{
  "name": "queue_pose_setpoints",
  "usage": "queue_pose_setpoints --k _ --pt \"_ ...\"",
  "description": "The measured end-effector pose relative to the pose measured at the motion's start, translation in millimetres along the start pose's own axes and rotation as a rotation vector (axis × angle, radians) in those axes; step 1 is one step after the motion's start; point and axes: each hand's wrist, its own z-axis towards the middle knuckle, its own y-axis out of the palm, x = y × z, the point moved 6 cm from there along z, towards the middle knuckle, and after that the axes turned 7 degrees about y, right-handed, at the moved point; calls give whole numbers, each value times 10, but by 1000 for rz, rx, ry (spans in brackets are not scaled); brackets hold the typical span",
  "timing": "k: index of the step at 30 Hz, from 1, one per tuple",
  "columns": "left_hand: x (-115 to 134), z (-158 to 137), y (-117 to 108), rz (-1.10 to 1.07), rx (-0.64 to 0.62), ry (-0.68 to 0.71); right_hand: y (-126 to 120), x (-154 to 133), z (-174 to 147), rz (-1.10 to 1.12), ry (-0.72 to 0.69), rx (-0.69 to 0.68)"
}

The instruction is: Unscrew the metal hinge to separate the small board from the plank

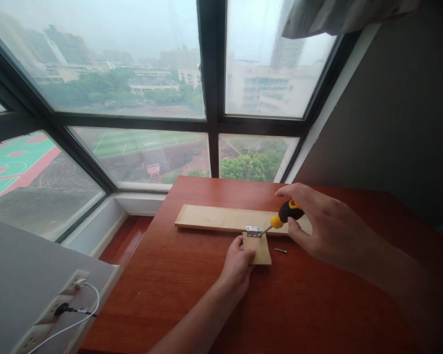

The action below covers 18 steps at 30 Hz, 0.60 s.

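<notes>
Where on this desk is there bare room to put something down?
Bare desk lies left of the left hand, and behind the long board toward the window. It is crowded around the small block, hinge, screwdriver, right hand and loose screw.

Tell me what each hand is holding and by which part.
The right hand grips a screwdriver by its black-and-yellow handle. The left hand holds the small wooden block by its left edge, pressing it to the table.
</notes>
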Motion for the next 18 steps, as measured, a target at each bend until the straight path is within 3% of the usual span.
queue_pose_setpoints --k 2,8,15,18 --pt "-1 2 2 -1 -1 -3 -8 -15 -2 -8 -19 -4" --pt "-5 10 -9 9 -1 -3 7 57 31 -97 104 33" --pt "-9 3 -2 1 5 -9 -9 14 9 -90 72 29" --pt "-5 -1 3 15 -2 -10 -7 51 31 -160 141 54"
